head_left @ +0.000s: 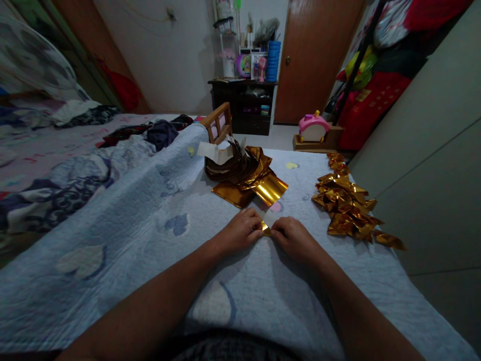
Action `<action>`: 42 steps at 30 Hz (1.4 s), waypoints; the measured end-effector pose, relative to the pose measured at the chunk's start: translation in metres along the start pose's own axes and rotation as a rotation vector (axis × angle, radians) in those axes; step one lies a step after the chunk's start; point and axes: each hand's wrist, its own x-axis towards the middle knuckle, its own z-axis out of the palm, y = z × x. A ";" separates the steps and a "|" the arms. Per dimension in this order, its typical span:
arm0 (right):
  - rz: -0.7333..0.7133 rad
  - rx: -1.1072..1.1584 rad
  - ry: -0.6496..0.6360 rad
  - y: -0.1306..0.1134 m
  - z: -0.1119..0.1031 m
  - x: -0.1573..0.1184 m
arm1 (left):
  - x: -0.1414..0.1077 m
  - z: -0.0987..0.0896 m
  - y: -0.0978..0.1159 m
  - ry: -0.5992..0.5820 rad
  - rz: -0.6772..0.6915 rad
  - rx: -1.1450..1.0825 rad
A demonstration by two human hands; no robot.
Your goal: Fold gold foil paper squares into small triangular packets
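Between my hands, low over the blue quilt (180, 281), is a small piece of gold foil paper (266, 229), its near edge turned up and its pale side facing away from me. My left hand (242, 228) pinches its left end, and my right hand (291, 235) pinches the right end. The fingers hide much of the sheet. Just beyond lies a fanned stack of gold foil paper (240, 170), with loose shiny sheets at its front. Off to the right sits a pile of folded gold foil pieces (343, 205).
A wooden bed rail (218, 123) stands behind the stack. Crumpled bedding and clothes (124, 145) lie on the left. Farther back are a dark cabinet (242, 108), a door (313, 60) and a pink toy (313, 128). A pale wardrobe (424, 165) borders the right side.
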 end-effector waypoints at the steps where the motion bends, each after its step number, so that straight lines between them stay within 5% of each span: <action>1: 0.011 -0.023 0.003 -0.001 0.000 0.000 | 0.000 0.000 0.000 0.001 -0.006 0.012; 16: 0.140 -0.132 0.038 -0.008 0.004 0.003 | 0.003 0.005 0.006 -0.018 -0.068 0.189; 42: 0.160 -0.176 0.033 -0.008 0.007 0.005 | 0.003 0.014 0.006 0.016 -0.144 0.170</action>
